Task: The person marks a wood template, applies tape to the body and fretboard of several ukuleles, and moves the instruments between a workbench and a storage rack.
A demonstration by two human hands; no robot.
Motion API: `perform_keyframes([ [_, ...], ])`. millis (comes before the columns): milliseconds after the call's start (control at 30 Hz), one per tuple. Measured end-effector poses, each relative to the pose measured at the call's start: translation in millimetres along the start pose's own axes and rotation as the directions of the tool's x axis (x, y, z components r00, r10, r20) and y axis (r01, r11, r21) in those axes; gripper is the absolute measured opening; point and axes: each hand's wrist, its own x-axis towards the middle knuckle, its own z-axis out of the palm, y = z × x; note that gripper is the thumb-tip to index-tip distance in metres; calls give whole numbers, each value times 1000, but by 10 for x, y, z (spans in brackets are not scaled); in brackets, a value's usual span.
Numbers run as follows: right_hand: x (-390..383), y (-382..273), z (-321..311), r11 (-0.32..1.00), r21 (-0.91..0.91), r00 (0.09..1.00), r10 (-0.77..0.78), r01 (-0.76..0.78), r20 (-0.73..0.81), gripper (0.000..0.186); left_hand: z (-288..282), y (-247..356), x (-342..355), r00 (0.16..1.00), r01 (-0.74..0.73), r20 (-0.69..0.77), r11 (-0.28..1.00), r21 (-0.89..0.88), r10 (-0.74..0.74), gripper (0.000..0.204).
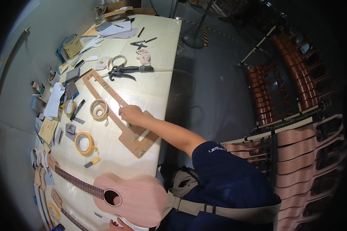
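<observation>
On my feed, the right hand (131, 115) lay on the slotted wooden template (133, 144), above the small guitar (142, 196); its fingers were curled, but I couldn't tell whether they pinched anything. At the guitar's lower edge, I saw the left hand (120, 226) partly, its grip unclear to me.

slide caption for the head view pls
Right hand at a slotted wooden template, left hand beside a small wooden guitar.
</observation>
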Motion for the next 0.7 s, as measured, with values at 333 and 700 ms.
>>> perform_keyframes([
  [333, -592, 568, -328, 852, 96, 835, -523, 514, 168, 54, -138, 151, 88, 996, 78, -22, 978, -191, -84, 37],
  [700, -1227, -755, -1251, 741, -85, 738, -640, 666, 213, 44, -149, 331, -633, 994, -51, -108, 869, -492, -3, 64],
])
